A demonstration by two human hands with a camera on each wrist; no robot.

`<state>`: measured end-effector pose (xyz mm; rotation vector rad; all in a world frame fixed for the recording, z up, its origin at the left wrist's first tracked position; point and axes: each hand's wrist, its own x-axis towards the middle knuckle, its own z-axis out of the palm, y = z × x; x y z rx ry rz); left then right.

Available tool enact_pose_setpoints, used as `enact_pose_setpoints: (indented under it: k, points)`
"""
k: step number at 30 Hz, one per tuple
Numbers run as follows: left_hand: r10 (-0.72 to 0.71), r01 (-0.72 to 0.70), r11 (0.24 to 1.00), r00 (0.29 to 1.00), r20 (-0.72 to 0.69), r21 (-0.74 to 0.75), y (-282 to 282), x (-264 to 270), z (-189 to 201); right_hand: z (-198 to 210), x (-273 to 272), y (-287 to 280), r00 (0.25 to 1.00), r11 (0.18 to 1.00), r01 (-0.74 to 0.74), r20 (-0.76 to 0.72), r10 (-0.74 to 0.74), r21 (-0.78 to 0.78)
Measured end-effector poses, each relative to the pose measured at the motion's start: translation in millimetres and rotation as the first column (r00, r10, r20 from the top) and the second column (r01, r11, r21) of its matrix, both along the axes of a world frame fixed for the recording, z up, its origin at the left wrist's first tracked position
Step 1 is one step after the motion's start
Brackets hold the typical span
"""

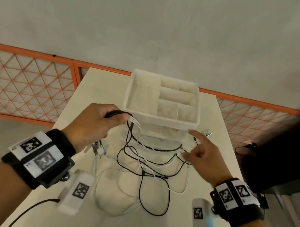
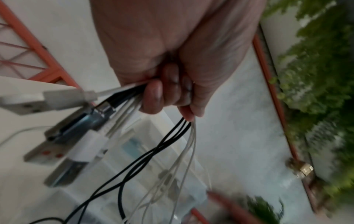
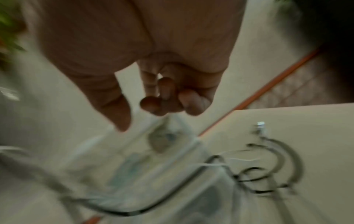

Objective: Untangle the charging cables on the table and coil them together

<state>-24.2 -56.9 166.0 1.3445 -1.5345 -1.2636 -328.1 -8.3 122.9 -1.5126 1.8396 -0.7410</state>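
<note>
Head view first: nearest the camera, black and white charging cables (image 1: pixel 148 169) sprawl in loose tangled loops on the white table (image 1: pixel 219 123); above them the left hand (image 1: pixel 93 124) is raised, fingers curled tight round a bundle of those cables, USB plugs (image 2: pixel 63 133) sticking out one side of the fist and strands hanging from the other; the right hand (image 1: pixel 203 156) hovers beside the hanging loops, loosely curled, index finger extended, holding nothing; behind the cables stands a white drawer organiser (image 1: pixel 164 99) with 5 top compartments; farther off runs an orange lattice railing (image 1: pixel 23 82).
</note>
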Motion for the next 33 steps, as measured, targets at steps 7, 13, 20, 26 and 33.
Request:
enact_pose_setpoints:
  k: [7, 13, 20, 26, 33]
  points:
    - [-0.283, 0.299, 0.922, 0.954, 0.101, -0.246, 29.4, -56.1, 32.7, -3.0, 55.1, -13.3, 0.964, 0.944, -0.257, -0.009, 0.265, 0.206]
    - [-0.266, 0.251, 0.964, 0.933, 0.243, 0.092, 24.6, -22.7, 11.1, -14.6, -28.4, -32.3, 0.950, 0.982, 0.187, -0.256, -0.179, 0.006]
    - [-0.356, 0.211, 0.921, 0.796, 0.489, 0.328, 40.6, -21.7, -64.9, -42.0, -47.6, -34.3, 0.963, 0.963, 0.075, -0.230, -0.137, -0.259]
    - [-0.163, 0.011, 0.969, 0.782, 0.601, 0.248, 58.1, -28.3, -86.4, -88.8, -50.1, -3.5, 0.984, 0.986, -0.013, -0.174, 0.043, 0.168]
    - [0.091, -0.185, 0.964, 0.903, 0.420, 0.190, 50.9, -25.8, -83.2, -123.1, 0.8, 51.2, 0.903, 0.889, -0.337, -0.160, 0.398, 0.311]
